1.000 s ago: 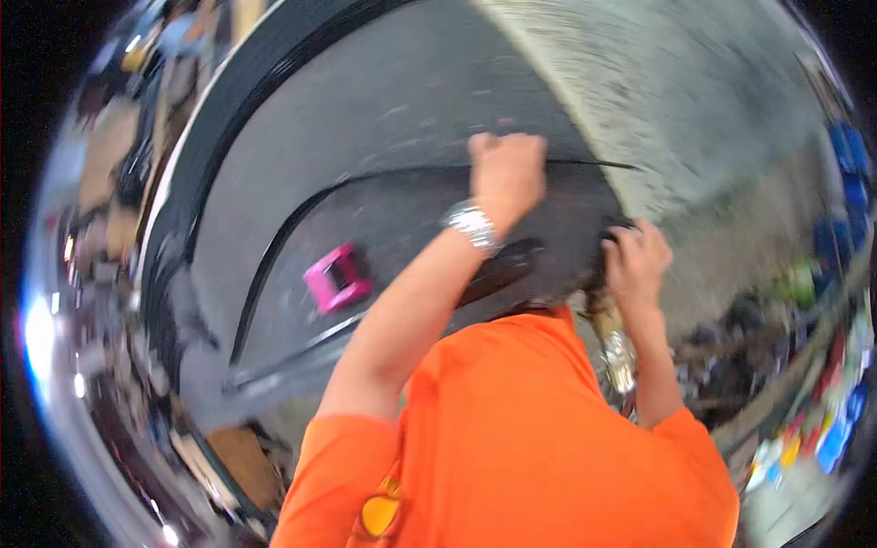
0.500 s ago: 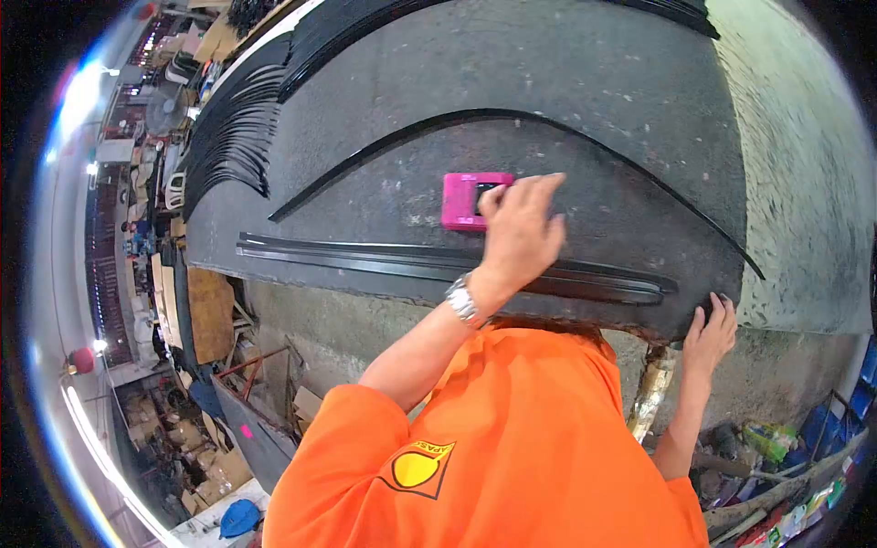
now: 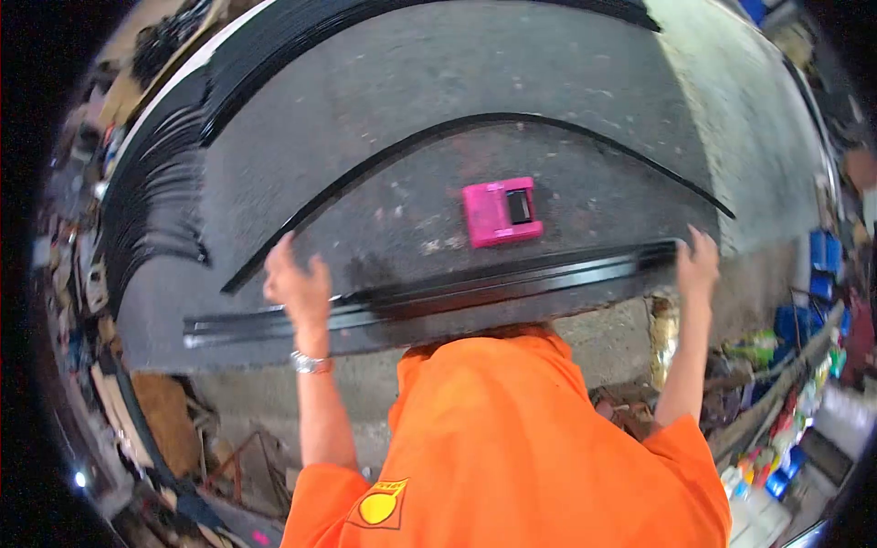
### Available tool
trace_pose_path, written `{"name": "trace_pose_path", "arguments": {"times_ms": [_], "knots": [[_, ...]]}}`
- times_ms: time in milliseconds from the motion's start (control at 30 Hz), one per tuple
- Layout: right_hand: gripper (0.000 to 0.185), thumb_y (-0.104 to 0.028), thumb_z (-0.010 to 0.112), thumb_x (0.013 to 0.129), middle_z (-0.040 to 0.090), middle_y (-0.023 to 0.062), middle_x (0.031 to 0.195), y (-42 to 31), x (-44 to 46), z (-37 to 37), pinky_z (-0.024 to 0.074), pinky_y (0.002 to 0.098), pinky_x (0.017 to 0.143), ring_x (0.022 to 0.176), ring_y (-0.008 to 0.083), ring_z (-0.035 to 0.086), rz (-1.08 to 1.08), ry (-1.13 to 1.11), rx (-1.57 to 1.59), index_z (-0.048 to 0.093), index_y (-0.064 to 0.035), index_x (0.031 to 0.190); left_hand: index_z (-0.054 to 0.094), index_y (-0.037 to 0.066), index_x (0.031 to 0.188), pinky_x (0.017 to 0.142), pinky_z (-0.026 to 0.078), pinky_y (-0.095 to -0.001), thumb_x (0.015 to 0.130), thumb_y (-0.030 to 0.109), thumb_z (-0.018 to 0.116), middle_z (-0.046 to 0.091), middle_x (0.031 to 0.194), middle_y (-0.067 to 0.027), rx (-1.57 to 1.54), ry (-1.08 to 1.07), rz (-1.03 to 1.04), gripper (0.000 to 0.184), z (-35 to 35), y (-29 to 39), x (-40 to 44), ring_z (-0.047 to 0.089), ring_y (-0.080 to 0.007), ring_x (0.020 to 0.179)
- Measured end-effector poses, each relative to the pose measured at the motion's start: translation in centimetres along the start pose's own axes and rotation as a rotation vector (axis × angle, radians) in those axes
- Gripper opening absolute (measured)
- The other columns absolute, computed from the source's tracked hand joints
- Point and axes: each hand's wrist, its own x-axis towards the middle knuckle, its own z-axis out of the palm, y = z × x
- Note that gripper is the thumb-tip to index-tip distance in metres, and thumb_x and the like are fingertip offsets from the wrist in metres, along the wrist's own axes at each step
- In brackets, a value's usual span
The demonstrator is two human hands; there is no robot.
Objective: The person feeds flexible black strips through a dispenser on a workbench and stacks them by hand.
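Note:
Several long, glossy black strips (image 3: 512, 292) lie side by side along the near edge of the dark work table. My left hand (image 3: 300, 288), with a metal watch at the wrist, hovers over their left part, thumb and fingers apart. At their right end is my right hand (image 3: 697, 265), fingers apart; whether it touches them I cannot tell. Beyond lies one thin curved black strip (image 3: 493, 120), its left end close to my left fingertips. Between the curve and the straight strips sits a pink plastic block (image 3: 489, 215) with a dark insert.
Stacks of black strips lie along the far edge (image 3: 365, 32) and at the left (image 3: 155, 201) of the table (image 3: 438, 82). A pale surface (image 3: 749, 119) adjoins it at the right. Blue containers (image 3: 825, 251) and clutter stand at the lower right.
My left hand has moved left from the pink block to above the strips' left part. My right hand has gone from the table corner up to their right end. The view has shifted.

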Motion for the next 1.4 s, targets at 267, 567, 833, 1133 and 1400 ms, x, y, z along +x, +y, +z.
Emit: {"name": "trace_pose_path", "arguments": {"times_ms": [267, 567, 833, 1133, 1400], "knots": [[0.04, -0.026, 0.072, 0.083, 0.057, 0.0092, 0.135, -6.3, -1.6, -0.3, 0.0379, 0.0528, 0.103, 0.128, 0.0303, 0.051, -0.056, -0.136, -0.101, 0.068, -0.0194, 0.122, 0.048, 0.019, 0.143, 0.102, 0.038, -0.0555, 0.074, 0.022, 0.071, 0.051, 0.144, -0.0085, 0.399, -0.17, 0.014, 0.072, -0.8, -15.1, 7.6, 0.049, -0.0285, 0.134], [0.064, -0.011, 0.075, 0.077, 0.059, 0.0052, 0.132, -1.6, 11.0, -0.7, 0.0391, 0.0559, 0.102, 0.126, 0.025, 0.054, -0.215, -0.039, -0.438, 0.053, -0.0173, 0.137, 0.053, 0.014, 0.125, 0.105, 0.029, -0.0686, 0.074, 0.019, 0.064, 0.062, 0.123, -0.0079, 0.558, -0.592, -0.03, 0.053, -1.0, -21.8, 9.6, 0.058, -0.0298, 0.121], [0.054, -0.002, 0.06, 0.082, 0.067, 0.0071, 0.115, -1.4, 14.6, 1.4, 0.0355, 0.0633, 0.105, 0.115, 0.0281, 0.062, -0.183, -0.222, -0.493, 0.052, -0.0165, 0.133, 0.06, 0.011, 0.116, 0.103, 0.032, -0.0604, 0.078, 0.016, 0.063, 0.072, 0.105, -0.0078, 0.482, -0.607, -0.025, 0.039, -0.8, -21.2, 10.2, 0.066, -0.0294, 0.107], [0.061, 0.0, 0.062, 0.078, 0.07, 0.0103, 0.111, -1.7, 18.4, 1.8, 0.0373, 0.062, 0.102, 0.109, 0.0325, 0.065, -0.255, -0.168, -0.325, 0.049, -0.015, 0.136, 0.066, 0.012, 0.093, 0.089, 0.034, -0.0467, 0.077, 0.013, 0.07, 0.071, 0.091, -0.0076, 0.442, -0.387, 0.025, 0.016, -2.3, -18.4, 12.9, 0.066, -0.0285, 0.093], [0.067, 0.001, 0.062, 0.078, 0.071, 0.0145, 0.11, -6.9, 30.6, 3.4, 0.0356, 0.0642, 0.104, 0.107, 0.0321, 0.067, -0.27, -0.111, -0.371, 0.044, -0.0136, 0.141, 0.063, 0.013, 0.101, 0.09, 0.032, -0.0474, 0.082, 0.016, 0.068, 0.069, 0.093, -0.0072, 0.55, -0.28, 0.147, 0.02, 0.2, -18.1, 26.0, 0.066, -0.0282, 0.096]]}}
